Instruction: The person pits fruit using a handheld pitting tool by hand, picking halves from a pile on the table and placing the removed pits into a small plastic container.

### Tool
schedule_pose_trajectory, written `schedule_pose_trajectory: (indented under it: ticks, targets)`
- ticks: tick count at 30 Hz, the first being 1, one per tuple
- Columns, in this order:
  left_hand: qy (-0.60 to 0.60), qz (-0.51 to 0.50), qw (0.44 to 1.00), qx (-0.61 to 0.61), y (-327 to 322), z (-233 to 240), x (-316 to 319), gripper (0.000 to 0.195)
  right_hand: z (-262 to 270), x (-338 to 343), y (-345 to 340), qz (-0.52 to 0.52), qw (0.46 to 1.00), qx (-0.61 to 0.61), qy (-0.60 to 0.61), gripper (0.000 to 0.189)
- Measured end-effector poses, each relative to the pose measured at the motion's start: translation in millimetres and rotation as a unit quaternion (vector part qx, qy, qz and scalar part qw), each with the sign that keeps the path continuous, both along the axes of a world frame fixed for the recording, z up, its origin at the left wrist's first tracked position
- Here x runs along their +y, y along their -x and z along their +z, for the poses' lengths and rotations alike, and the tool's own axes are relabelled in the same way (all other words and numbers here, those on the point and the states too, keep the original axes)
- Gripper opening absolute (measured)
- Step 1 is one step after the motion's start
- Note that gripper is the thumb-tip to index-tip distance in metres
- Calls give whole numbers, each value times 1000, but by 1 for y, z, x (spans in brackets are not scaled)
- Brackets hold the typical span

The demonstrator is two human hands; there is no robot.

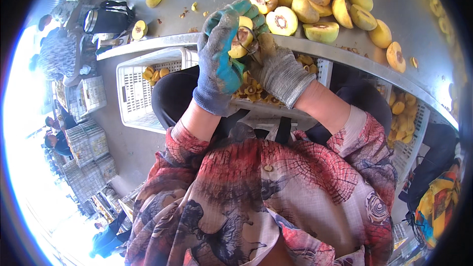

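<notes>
My left hand (218, 59), in a grey and teal coated glove, holds a halved yellow peach (237, 47) with its brown centre facing right. My right hand (283, 67), in a grey knit glove, grips a small metal pitting tool (253, 47). The tool's curved wire loop lies against the fruit's cut face; its handle is mostly hidden in the glove. Both hands are over the front rim of the metal table. Just beyond them is a pile of halved peaches (281, 21). Below the hands, a crate holds brownish fruit scraps (253, 90).
A white crate (135, 112) with a few peach pieces (155, 75) stands at left. Another crate (414, 144) at right holds peach halves (402, 118). A dark flask (105, 20) is near the metal table's (170, 18) left end. People and stacked crates (90, 142) are farther left.
</notes>
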State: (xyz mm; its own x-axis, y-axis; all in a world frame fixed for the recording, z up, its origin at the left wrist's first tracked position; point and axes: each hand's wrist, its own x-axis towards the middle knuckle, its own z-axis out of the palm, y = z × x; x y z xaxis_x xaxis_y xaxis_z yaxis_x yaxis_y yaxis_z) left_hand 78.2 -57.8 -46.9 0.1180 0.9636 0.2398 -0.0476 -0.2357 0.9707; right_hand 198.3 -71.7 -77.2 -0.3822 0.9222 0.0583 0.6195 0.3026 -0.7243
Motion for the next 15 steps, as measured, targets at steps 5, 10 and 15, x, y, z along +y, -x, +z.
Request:
schedule_pose_trajectory:
  ticks: [5, 10, 15]
  targets:
    - [-35, 8, 999, -31, 4, -8, -2, 30, -1, -6, 3, 67, 990, -33, -119, 30]
    - [-35, -2, 999, 29, 7, -5, -1, 43, -1, -11, 3, 72, 987, 82, -121, 24]
    - [33, -7, 999, -7, 18, -9, 1, 45, 42, -10, -10, 81, 797, 386, 458, 14]
